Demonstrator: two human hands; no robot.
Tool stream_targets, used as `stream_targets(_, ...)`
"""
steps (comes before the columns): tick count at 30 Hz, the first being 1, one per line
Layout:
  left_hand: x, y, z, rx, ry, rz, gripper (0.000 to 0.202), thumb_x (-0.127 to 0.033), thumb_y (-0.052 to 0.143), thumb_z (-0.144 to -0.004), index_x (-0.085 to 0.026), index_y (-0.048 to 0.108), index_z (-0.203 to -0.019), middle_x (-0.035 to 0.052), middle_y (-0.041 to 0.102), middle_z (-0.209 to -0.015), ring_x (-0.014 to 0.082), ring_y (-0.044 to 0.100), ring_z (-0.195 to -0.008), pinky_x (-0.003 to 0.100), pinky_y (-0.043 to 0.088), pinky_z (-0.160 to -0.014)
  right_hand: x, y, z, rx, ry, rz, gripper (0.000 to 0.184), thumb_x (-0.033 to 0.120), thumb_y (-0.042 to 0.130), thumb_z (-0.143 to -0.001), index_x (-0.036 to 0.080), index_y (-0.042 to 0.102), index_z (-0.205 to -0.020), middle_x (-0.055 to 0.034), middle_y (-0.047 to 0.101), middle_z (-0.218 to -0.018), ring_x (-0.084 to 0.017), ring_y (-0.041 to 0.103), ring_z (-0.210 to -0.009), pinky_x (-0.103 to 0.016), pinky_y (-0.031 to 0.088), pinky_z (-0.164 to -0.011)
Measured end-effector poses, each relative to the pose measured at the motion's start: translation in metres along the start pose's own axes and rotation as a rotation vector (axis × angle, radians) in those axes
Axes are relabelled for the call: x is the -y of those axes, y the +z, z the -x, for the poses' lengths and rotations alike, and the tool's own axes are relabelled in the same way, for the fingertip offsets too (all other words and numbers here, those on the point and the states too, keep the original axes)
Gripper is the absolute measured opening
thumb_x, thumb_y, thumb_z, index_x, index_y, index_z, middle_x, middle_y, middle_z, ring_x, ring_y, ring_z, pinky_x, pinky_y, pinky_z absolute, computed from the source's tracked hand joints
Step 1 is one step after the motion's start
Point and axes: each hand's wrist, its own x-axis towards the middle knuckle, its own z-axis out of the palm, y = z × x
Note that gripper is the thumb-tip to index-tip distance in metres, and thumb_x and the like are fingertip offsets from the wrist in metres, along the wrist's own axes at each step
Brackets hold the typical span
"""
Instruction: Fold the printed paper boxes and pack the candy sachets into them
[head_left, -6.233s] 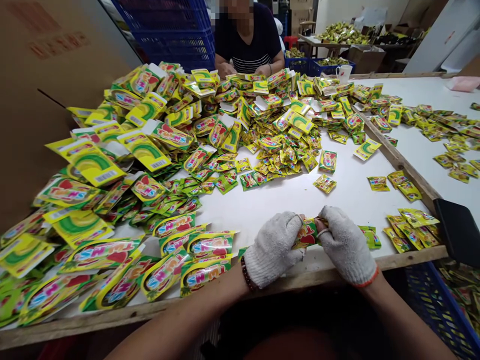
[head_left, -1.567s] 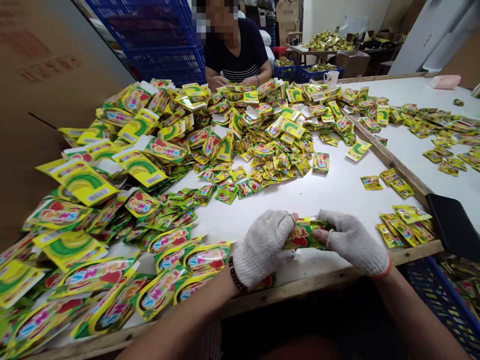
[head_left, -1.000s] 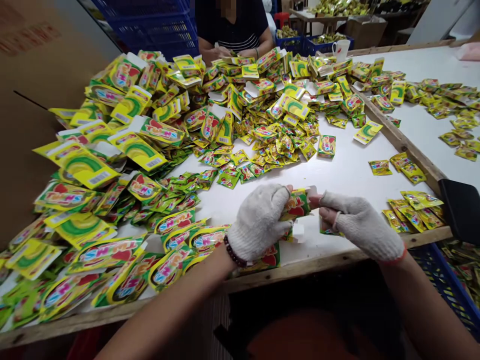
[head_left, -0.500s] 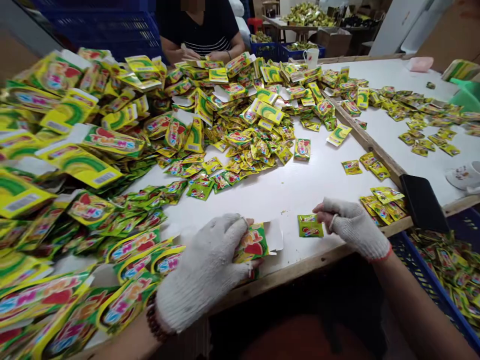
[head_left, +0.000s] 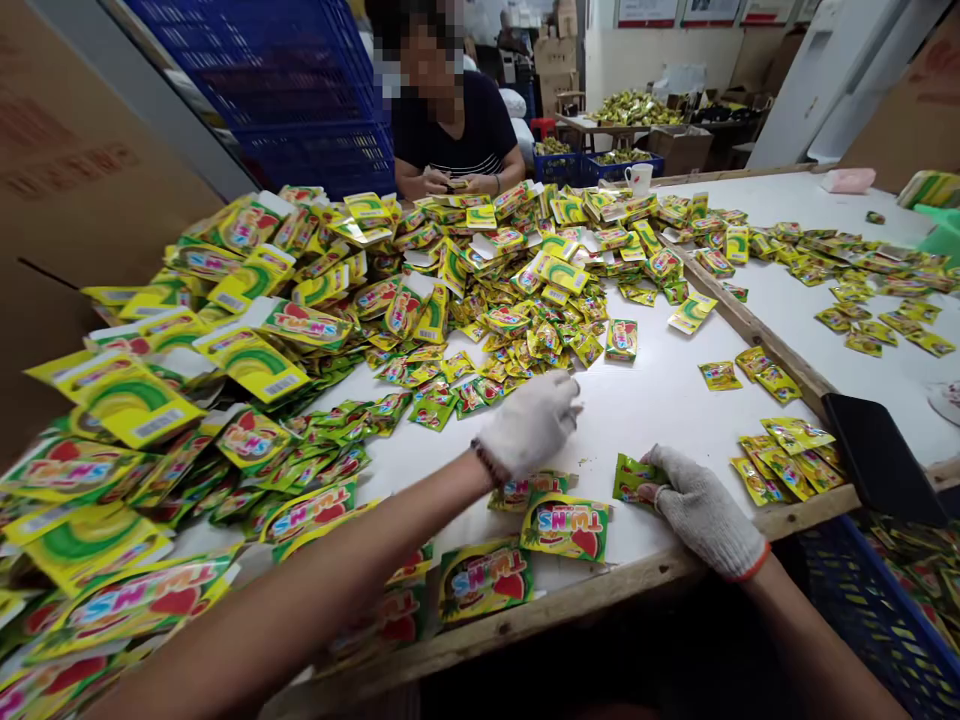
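White tabletop bright, soft sheen; deep shadow below; edges stretched.

A white table is being bordered by a wood edge, nearer than the left fingers and right fingers. To the left of the left fingers and well beyond them, it is being covered by a heap of boxes; just beyond them, sachets are being carried in a pile, one box being set apart nearby. Nearer than the left fingers, three more boxes are being borne face up. To the right of the right fingers, clustered sachets are being supported, and beside these a phone. Beyond, the top is being divided by a rail, past which more sachets are being spread.
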Motion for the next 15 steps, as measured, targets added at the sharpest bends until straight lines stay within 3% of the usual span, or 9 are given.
stream_targets(3,0.015,0.006,-0.063,-0.073,-0.181,0.04,0.018,-0.021,0.049,-0.089,-0.016,0.063,-0.098,0.0126,0.065,-0.11,0.025,0.059,-0.108,0.035,0.045,-0.096,0.001,0.001,0.0,-0.015,-0.006,-0.027,0.021,0.025,0.058,-0.081,0.019,0.063,-0.101,-0.0066,0.072,-0.101,-0.024,0.065,-0.095,-0.036,0.048,-0.088)
stream_targets(6,0.019,0.018,-0.111,-0.115,-0.284,0.081,0.023,-0.028,0.057,-0.086,-0.016,0.062,-0.105,0.0148,0.065,-0.112,0.0288,0.06,-0.109,0.037,0.046,-0.093,0.002,0.002,0.0,-0.049,-0.074,0.039,0.009,0.027,0.055,-0.083,0.019,0.06,-0.085,-0.0025,0.069,-0.084,-0.02,0.063,-0.08,-0.03,0.048,-0.073)
stream_targets(8,0.017,0.027,-0.131,-0.104,-0.337,0.127,0.028,-0.025,0.065,-0.078,-0.016,0.062,-0.104,0.0154,0.067,-0.107,0.0307,0.062,-0.105,0.037,0.048,-0.088,0.0,0.003,0.0,-0.091,-0.124,0.096,0.014,0.03,0.055,-0.085,0.019,0.055,-0.076,-0.0006,0.065,-0.074,-0.017,0.059,-0.071,-0.027,0.045,-0.065)
stream_targets(11,0.012,0.036,-0.135,-0.092,-0.349,0.227,0.031,-0.017,0.067,-0.073,-0.016,0.062,-0.104,0.0143,0.069,-0.103,0.0293,0.064,-0.099,0.036,0.048,-0.084,-0.007,0.004,0.0,-0.119,-0.144,0.127,0.013,0.03,0.053,-0.086,0.02,0.055,-0.078,-0.001,0.064,-0.073,-0.017,0.058,-0.07,-0.028,0.045,-0.064)
stream_targets(13,0.01,0.037,-0.121,-0.1,-0.327,0.311,0.03,-0.018,0.066,-0.074,-0.016,0.061,-0.103,0.0108,0.069,-0.1,0.0254,0.064,-0.094,0.032,0.049,-0.079,-0.012,0.005,0.0,-0.121,-0.123,0.074,0.014,0.027,0.053,-0.085,0.019,0.061,-0.092,-0.0043,0.07,-0.087,-0.021,0.064,-0.081,-0.031,0.049,-0.073)
stream_targets(15,0.009,0.033,-0.095,-0.105,-0.312,0.383,0.024,-0.021,0.063,-0.077,-0.016,0.06,-0.1,0.0062,0.068,-0.094,0.0202,0.063,-0.086,0.028,0.049,-0.073,-0.015,0.004,0.001,-0.126,-0.106,-0.011,0.027,0.028,0.053,-0.084,0.018,0.063,-0.107,-0.008,0.072,-0.105,-0.024,0.066,-0.096,-0.035,0.05,-0.087)
